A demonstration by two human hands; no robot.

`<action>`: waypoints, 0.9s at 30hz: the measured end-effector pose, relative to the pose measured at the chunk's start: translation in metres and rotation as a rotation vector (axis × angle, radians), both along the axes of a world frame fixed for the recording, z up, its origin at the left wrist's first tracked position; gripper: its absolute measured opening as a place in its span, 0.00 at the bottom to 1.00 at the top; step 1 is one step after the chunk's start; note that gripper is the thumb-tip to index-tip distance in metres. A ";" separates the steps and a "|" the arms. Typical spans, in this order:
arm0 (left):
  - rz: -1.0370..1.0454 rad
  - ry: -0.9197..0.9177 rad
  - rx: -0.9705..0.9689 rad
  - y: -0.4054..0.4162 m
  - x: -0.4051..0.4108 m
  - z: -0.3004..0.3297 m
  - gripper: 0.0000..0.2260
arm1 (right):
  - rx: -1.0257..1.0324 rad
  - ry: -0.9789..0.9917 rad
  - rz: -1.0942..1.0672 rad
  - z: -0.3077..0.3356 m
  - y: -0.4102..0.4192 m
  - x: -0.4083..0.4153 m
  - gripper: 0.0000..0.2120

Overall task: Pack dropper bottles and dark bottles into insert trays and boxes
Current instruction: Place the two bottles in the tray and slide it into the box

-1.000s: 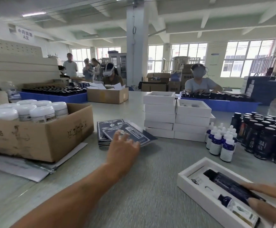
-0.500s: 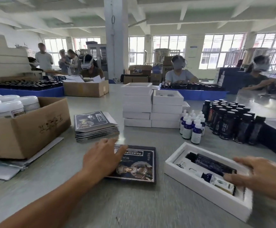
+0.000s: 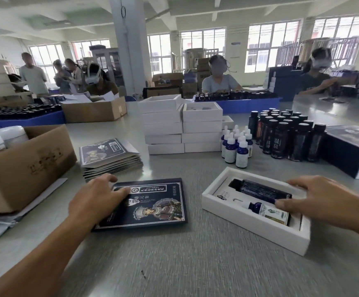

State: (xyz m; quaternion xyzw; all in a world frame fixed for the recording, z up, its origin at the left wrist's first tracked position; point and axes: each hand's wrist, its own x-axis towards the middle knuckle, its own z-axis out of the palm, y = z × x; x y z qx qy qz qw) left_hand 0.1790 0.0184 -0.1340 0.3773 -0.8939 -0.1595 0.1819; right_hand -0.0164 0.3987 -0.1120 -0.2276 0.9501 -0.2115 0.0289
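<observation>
A white insert tray point(image 3: 247, 228) lies on the grey table at the right. In it lie a dark bottle point(image 3: 260, 190) and a small blue dropper bottle point(image 3: 266, 212) on their sides. My right hand point(image 3: 322, 202) rests on the tray's right end, fingers spread over the bottles' ends. A flat dark blue printed box sleeve point(image 3: 153, 205) lies to the left of the tray. My left hand point(image 3: 95, 200) lies flat on its left edge. Further back stand several upright dropper bottles point(image 3: 236, 146) and several dark bottles point(image 3: 285, 133).
A stack of flat dark sleeves point(image 3: 108, 155) sits behind my left hand. Stacked white trays point(image 3: 183, 127) stand mid-table. A cardboard box point(image 3: 24, 168) with white jars is at the left, dark boxes point(image 3: 352, 151) at the right. Other people work at tables beyond.
My left hand pulled one dark sleeve from the stack toward me and laid it flat next to the tray. My right hand stayed at the tray's right end. The camera view shifted.
</observation>
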 end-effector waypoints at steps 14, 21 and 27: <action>-0.459 0.639 0.787 0.009 0.000 0.004 0.18 | -0.025 -0.007 -0.003 0.000 -0.003 0.006 0.36; -0.668 0.632 0.874 0.021 0.006 0.014 0.26 | 0.004 0.002 -0.016 0.000 -0.003 0.004 0.31; -0.514 0.352 0.460 0.021 0.006 0.013 0.25 | 0.020 0.005 -0.033 -0.004 -0.003 -0.001 0.29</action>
